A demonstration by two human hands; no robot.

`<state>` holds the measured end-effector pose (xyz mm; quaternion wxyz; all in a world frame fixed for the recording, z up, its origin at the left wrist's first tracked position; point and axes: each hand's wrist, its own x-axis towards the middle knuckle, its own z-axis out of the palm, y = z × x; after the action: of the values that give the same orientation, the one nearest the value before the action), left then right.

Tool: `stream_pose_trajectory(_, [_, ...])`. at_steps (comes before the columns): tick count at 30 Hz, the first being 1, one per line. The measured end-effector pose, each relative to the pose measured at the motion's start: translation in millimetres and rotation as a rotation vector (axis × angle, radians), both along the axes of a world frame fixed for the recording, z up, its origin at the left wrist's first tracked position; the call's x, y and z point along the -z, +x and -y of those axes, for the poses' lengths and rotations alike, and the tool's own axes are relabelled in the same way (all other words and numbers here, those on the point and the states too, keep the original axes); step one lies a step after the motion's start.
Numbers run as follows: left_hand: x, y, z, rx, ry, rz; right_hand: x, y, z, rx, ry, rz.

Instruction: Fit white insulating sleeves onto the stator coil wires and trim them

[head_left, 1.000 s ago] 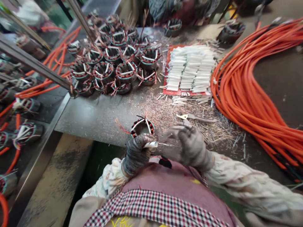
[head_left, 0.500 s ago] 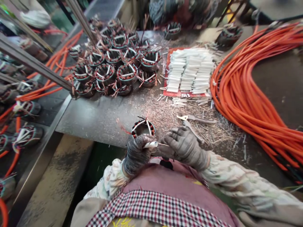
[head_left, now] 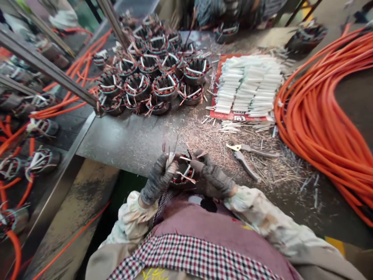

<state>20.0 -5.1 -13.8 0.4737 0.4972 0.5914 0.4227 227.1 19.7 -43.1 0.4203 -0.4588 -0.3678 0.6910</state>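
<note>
On my remote feed the metal worktable is the biggest thing, w/ fine clippings strewn over its middle. Next is the orange cable bundle, curving down the R side. Upper L of centre I've got the cluster of wound rings, some stacked on others (white strips across many of the tops, AFAICT). To their R lies the pile of white tubes, in rows on a red sheet. Then the hands, both in grey gloves, a little apart at the table's near edge: L hand, R hand. The cutters lie handles spread on the clippings, near the R hand. Btwn the hands is the single wound ring. The L hand is clamped on a white tube, w/ thin wire strands rising near its top. Smallest is the sleeved lead by the ring's far rim, at the R hand's fingertips; can't tell if they pinch it, too blurry.
</note>
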Motion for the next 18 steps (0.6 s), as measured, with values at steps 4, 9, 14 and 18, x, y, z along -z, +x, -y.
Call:
stream_pose_trajectory(4, [9.4, -2, -8, 0.062, -0.134, 0.390, 6.0, -12, -2, 0.191, -0.028, 0.028])
stream_pose_trajectory(9, [12.6, 6, -20, 0.057, -0.285, 0.302, 16.5, 1, 17, 0.152, 0.142, 0.204])
stream_pose_trajectory(14, [7.6, 23, -33, 0.251, -0.234, -0.105, 21.5, 18, -9, -0.067, 0.321, 0.319])
stream_pose_trajectory(18, [6.6, 25, -39, 0.323, -0.246, -0.193, 13.7, 28, -37, -0.240, 0.187, 0.270])
